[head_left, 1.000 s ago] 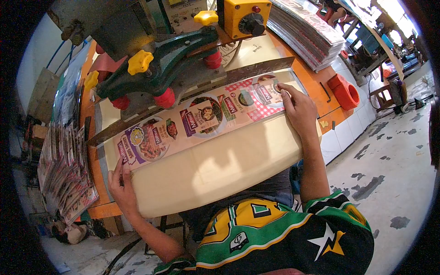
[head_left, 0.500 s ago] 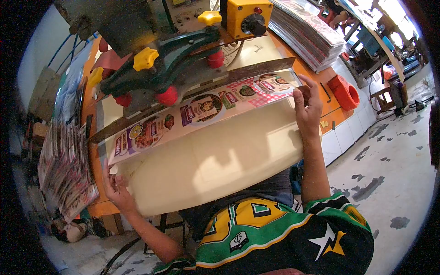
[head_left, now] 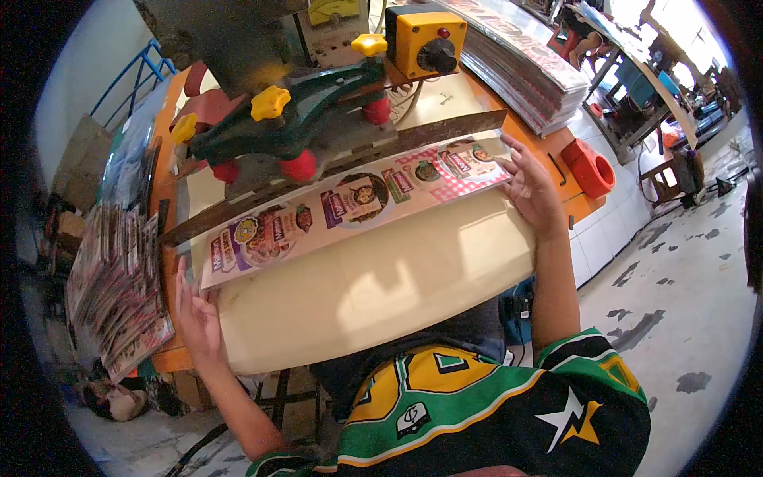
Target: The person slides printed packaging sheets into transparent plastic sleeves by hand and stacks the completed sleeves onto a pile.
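A long printed strip (head_left: 350, 208) with food pictures and labels lies on the pale, curved-edge board (head_left: 381, 286) in front of me. Its far edge runs along a dark metal bar (head_left: 334, 176). At the strip's left end is my left hand (head_left: 199, 322), fingers stretched out and the fingertips beside the corner. My right hand (head_left: 531, 187) is at the right end, its fingers apart against the strip's short edge. Whether the strip is one sheet or several layers I cannot tell.
Beyond the bar stands a dark green machine clamp (head_left: 318, 111) with yellow knobs and red feet. A yellow control box (head_left: 429, 44) sits behind it. Printed stacks rise at back right (head_left: 524, 63) and left (head_left: 119, 294). A red ring-shaped object (head_left: 588, 168) lies right.
My left fingers have straightened upward along the strip's left end. My right thumb, earlier raised over the strip's corner, has lowered and the hand has turned. The view has shifted slightly.
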Motion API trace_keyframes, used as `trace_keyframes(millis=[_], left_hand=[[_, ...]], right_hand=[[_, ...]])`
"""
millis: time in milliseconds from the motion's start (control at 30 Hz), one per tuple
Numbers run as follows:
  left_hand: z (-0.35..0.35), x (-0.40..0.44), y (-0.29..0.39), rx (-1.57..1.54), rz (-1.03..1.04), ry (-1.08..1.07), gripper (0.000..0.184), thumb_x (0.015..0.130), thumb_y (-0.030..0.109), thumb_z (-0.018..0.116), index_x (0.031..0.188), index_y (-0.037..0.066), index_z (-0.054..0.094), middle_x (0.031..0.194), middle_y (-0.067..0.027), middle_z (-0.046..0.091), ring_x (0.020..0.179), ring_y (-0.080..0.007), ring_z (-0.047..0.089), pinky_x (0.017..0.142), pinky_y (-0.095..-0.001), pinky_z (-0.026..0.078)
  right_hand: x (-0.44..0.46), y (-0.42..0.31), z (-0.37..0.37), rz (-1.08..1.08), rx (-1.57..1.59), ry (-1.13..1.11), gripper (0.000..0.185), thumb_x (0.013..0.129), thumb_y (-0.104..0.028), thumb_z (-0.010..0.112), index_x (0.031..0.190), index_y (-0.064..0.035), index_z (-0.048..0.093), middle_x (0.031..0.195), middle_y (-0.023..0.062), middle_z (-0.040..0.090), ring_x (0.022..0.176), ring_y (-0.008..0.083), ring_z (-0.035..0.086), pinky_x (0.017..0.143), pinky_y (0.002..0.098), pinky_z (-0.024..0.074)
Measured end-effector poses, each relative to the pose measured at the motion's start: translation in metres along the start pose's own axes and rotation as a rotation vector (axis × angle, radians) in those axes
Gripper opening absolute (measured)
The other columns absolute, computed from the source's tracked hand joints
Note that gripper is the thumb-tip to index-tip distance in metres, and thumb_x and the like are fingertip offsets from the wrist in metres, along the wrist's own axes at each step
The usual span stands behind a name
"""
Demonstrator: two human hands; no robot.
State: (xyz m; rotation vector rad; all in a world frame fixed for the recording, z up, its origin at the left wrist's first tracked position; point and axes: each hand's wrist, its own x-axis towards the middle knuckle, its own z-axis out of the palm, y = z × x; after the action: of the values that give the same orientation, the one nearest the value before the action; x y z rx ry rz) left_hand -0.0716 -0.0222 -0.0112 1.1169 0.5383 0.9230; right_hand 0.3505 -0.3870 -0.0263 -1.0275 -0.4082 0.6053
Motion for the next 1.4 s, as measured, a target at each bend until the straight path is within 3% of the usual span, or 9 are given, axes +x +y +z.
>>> trace_keyframes(millis=[267, 400, 467, 600, 900, 1000, 1100, 1167, 1400], left_hand=[[-0.034, 0.038, -0.024, -0.491, -0.221, -0.077, 0.052, 0.1, 0.023, 0.05, 0.141, -0.006, 0.038, 0.141, -0.0243, 0.047, 0.13, -0.0321, 0.048, 0.104, -0.0395, 0.045], [-0.021, 0.032, -0.018, -0.533, -0.257, -0.142, 0.05, 0.101, 0.023, 0.047, 0.141, -0.006, 0.038, 0.14, -0.0239, 0.048, 0.13, -0.0315, 0.048, 0.105, -0.0424, 0.045], [-0.015, 0.032, -0.019, -0.462, -0.212, 0.026, 0.05, 0.101, 0.022, 0.046, 0.142, -0.007, 0.037, 0.143, -0.0231, 0.046, 0.132, -0.0325, 0.047, 0.105, -0.0459, 0.045], [-0.02, 0.034, -0.024, -0.535, -0.262, 0.018, 0.051, 0.101, 0.02, 0.045, 0.143, -0.007, 0.035, 0.145, -0.0223, 0.044, 0.134, -0.0332, 0.045, 0.107, -0.048, 0.044], [-0.031, 0.035, -0.026, -0.639, -0.212, -0.249, 0.054, 0.101, 0.018, 0.042, 0.147, -0.005, 0.028, 0.146, -0.0262, 0.04, 0.132, -0.0366, 0.046, 0.099, -0.0485, 0.052], [-0.024, 0.033, -0.026, -0.653, -0.208, -0.233, 0.054, 0.1, 0.019, 0.042, 0.146, -0.006, 0.029, 0.145, -0.0268, 0.041, 0.131, -0.0373, 0.047, 0.093, -0.0428, 0.056], [-0.012, 0.028, -0.021, -0.476, -0.133, 0.031, 0.055, 0.1, 0.021, 0.043, 0.146, -0.007, 0.03, 0.145, -0.0273, 0.042, 0.13, -0.038, 0.048, 0.094, -0.0409, 0.056], [-0.037, 0.037, -0.027, -0.714, -0.261, -0.166, 0.051, 0.1, 0.023, 0.045, 0.143, -0.004, 0.036, 0.145, -0.023, 0.044, 0.131, -0.0371, 0.047, 0.095, -0.0451, 0.055], [-0.031, 0.034, -0.027, -0.613, -0.259, -0.19, 0.048, 0.101, 0.02, 0.043, 0.14, -0.007, 0.039, 0.144, -0.025, 0.045, 0.13, -0.0373, 0.048, 0.099, -0.0496, 0.052]], right_hand=[[0.014, 0.023, 0.008, 0.148, 0.51, 0.117, 0.045, 0.096, -0.013, 0.053, 0.132, 0.0123, 0.042, 0.132, 0.0241, 0.053, 0.123, 0.0326, 0.053, 0.108, 0.0443, 0.0429], [0.016, 0.034, -0.001, 0.158, 0.498, 0.147, 0.039, 0.091, -0.011, 0.062, 0.124, 0.0067, 0.052, 0.121, 0.0173, 0.061, 0.115, 0.0264, 0.057, 0.104, 0.039, 0.0438], [0.014, 0.031, 0.007, 0.13, 0.524, 0.148, 0.046, 0.095, -0.01, 0.052, 0.134, 0.0123, 0.04, 0.132, 0.0245, 0.053, 0.122, 0.0318, 0.053, 0.109, 0.0435, 0.0415], [0.013, 0.033, 0.002, 0.134, 0.496, 0.109, 0.046, 0.096, -0.009, 0.052, 0.134, 0.0123, 0.04, 0.132, 0.0242, 0.053, 0.121, 0.0314, 0.054, 0.108, 0.0425, 0.0429], [0.009, 0.028, 0.015, 0.121, 0.461, 0.138, 0.043, 0.096, -0.01, 0.054, 0.133, 0.0112, 0.044, 0.129, 0.0228, 0.057, 0.118, 0.0287, 0.058, 0.104, 0.0401, 0.0474], [0.008, 0.029, 0.011, 0.121, 0.44, 0.16, 0.042, 0.096, -0.01, 0.053, 0.132, 0.0108, 0.045, 0.128, 0.0221, 0.058, 0.116, 0.0276, 0.059, 0.102, 0.0382, 0.0487], [0.007, 0.032, 0.0, 0.102, 0.439, 0.072, 0.042, 0.096, -0.011, 0.053, 0.132, 0.0106, 0.045, 0.128, 0.0224, 0.058, 0.117, 0.0272, 0.059, 0.103, 0.0374, 0.0487], [0.007, 0.03, 0.002, 0.105, 0.474, 0.032, 0.042, 0.097, -0.013, 0.053, 0.131, 0.0104, 0.045, 0.128, 0.0223, 0.058, 0.116, 0.027, 0.06, 0.103, 0.0373, 0.0491], [0.007, 0.028, 0.005, 0.109, 0.467, 0.019, 0.041, 0.097, -0.012, 0.053, 0.131, 0.0098, 0.044, 0.13, 0.0216, 0.057, 0.118, 0.0275, 0.059, 0.104, 0.0387, 0.0477]])
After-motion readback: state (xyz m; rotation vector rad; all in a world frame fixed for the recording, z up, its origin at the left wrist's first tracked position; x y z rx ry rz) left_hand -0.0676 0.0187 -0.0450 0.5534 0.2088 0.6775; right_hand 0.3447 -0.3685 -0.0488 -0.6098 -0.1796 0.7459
